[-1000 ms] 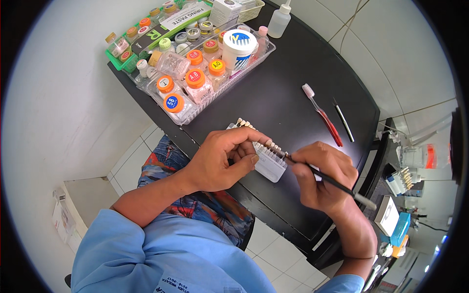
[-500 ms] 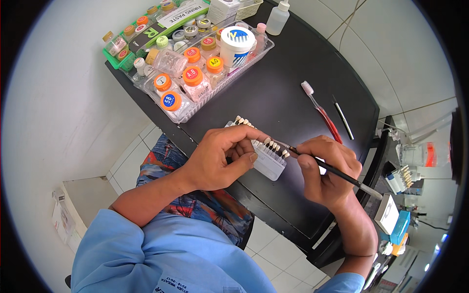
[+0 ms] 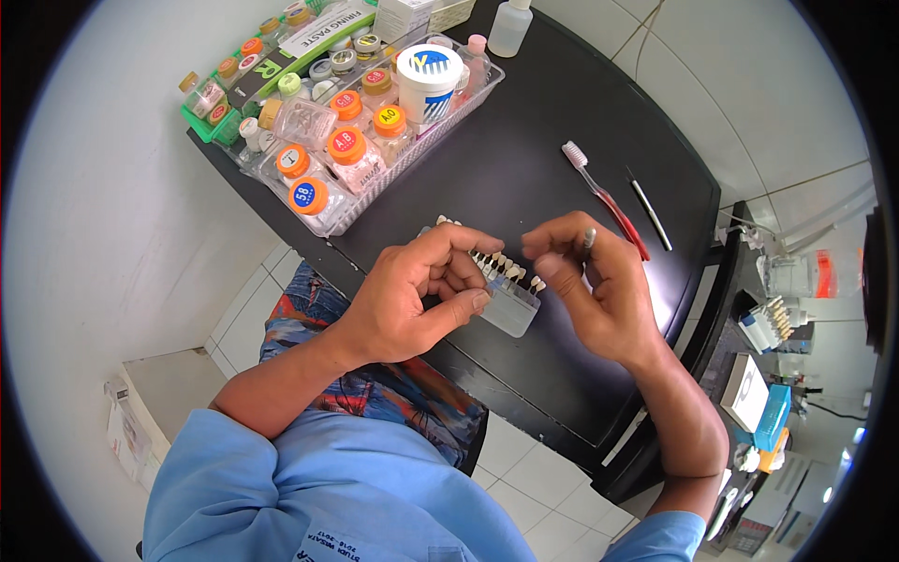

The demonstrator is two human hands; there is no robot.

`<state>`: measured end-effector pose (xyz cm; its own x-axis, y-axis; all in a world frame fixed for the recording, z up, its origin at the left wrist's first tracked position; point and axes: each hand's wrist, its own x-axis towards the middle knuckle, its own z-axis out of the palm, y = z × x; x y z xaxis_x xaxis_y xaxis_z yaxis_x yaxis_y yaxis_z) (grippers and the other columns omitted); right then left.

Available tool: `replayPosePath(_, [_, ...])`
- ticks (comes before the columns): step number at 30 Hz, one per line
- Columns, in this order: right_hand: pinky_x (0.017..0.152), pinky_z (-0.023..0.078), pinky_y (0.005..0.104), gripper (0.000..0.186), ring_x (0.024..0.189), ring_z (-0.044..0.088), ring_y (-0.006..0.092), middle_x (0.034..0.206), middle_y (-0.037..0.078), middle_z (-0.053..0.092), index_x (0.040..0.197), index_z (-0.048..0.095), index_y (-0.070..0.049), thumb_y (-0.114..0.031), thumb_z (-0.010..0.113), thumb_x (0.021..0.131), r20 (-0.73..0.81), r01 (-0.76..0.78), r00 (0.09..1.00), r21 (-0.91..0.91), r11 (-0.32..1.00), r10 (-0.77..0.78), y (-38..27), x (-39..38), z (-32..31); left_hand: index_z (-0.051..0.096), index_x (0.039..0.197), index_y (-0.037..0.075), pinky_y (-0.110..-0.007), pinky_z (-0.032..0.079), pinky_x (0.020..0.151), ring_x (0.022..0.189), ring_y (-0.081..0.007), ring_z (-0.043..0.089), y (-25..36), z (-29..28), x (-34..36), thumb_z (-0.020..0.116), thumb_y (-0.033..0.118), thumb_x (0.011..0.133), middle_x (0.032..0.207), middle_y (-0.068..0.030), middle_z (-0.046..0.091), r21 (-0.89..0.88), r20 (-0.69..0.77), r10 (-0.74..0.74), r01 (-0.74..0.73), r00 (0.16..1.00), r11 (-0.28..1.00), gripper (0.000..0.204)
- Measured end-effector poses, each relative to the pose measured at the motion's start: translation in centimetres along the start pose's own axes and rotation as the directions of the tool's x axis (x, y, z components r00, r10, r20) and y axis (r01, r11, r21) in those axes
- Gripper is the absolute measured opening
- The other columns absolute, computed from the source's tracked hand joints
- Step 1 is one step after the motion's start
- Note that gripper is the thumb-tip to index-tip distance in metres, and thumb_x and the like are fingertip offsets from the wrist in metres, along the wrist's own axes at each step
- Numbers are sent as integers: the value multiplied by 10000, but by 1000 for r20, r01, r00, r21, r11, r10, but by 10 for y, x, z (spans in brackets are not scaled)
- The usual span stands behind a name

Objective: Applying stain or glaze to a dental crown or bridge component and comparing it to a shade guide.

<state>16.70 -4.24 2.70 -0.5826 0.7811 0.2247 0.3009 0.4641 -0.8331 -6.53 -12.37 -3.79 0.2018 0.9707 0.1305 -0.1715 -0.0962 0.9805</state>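
My left hand [image 3: 417, 295] is over the table, its fingers curled and the thumb against them. Whatever they may hold is too small or hidden to make out. Under and beside it lies a tooth shade guide [image 3: 510, 315], a pale holder with a row of tooth-shaped tabs, partly covered by the hand. To its right, my raised right hand [image 3: 599, 290] is closed on a brush. Only the pale end of the brush [image 3: 589, 237] shows above the fingers; the rest is hidden.
A clear plastic basket [image 3: 412, 150] of orange-capped jars and a white tub [image 3: 431, 82] stands far left. A squeeze bottle [image 3: 510, 28] is at the back. A red toothbrush [image 3: 609, 201] and a thin pen-like instrument [image 3: 650, 212] lie on the right of the black table [image 3: 506, 178].
My right hand has lifted away from the left fingertips and turned, so the brush no longer lies across the view. My left hand keeps nearly the same pose.
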Motion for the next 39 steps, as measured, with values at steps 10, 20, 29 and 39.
replayPosePath(10, [646, 500, 275, 140, 767, 693, 111, 865, 61, 755, 1025, 736, -8, -22, 831, 923, 157, -89, 984, 32, 996, 83, -9, 1, -1, 579, 1406, -22, -254, 600, 729, 848, -107, 720, -1, -2, 0, 743, -9, 990, 962, -90, 750, 51, 33, 22, -24, 999, 998, 447])
replayPosePath(20, [674, 467, 250, 86, 769, 646, 70, 835, 10, 726, 996, 749, 0, -1, 789, 920, 154, -194, 972, 104, 975, 177, -10, 6, -11, 600, 1400, -17, -270, 603, 754, 871, -111, 722, -1, 2, -2, 797, -6, 944, 1014, -106, 762, 131, 31, 76, -79, 997, 988, 497])
replayPosePath(29, [716, 502, 266, 100, 769, 631, 77, 833, 15, 710, 981, 747, 34, -9, 801, 908, 158, -326, 929, -87, 941, 336, 23, 18, -40, 667, 1056, 56, -432, 546, 870, 968, -335, 658, -4, 17, 1, 922, 79, 764, 1036, -125, 667, 654, 136, 332, -336, 934, 678, 388])
replayPosePath(39, [874, 622, 296, 140, 978, 775, 145, 1018, 119, 800, 1054, 733, 59, 24, 782, 927, 217, -389, 891, -86, 917, 398, 20, 19, -28, 691, 1022, 64, -425, 533, 880, 981, -305, 630, -4, 20, 2, 910, 116, 775, 1033, -84, 649, 718, 165, 271, -304, 948, 626, 335])
